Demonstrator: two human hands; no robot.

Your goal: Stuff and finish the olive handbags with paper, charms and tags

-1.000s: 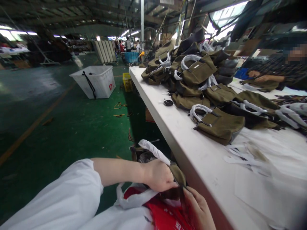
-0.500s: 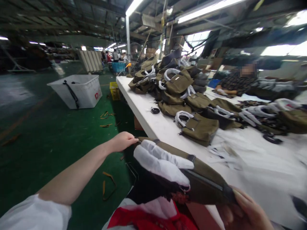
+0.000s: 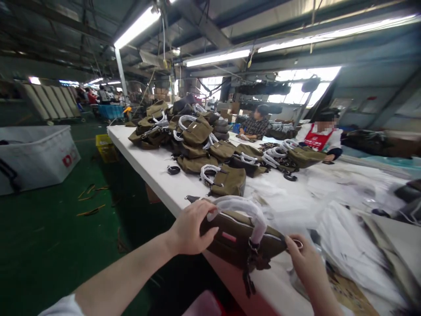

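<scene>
Lifted onto the table, olive bag now rests between both hands.

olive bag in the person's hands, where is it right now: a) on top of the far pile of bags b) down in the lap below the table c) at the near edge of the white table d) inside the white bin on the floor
c, the olive bag sits at the edge of the white table, held at its ends by the left hand and right hand.

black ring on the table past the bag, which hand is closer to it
Left. The left hand grips the bag's near end, below the black ring; the right hand holds the bag's far end, farther off.
</scene>
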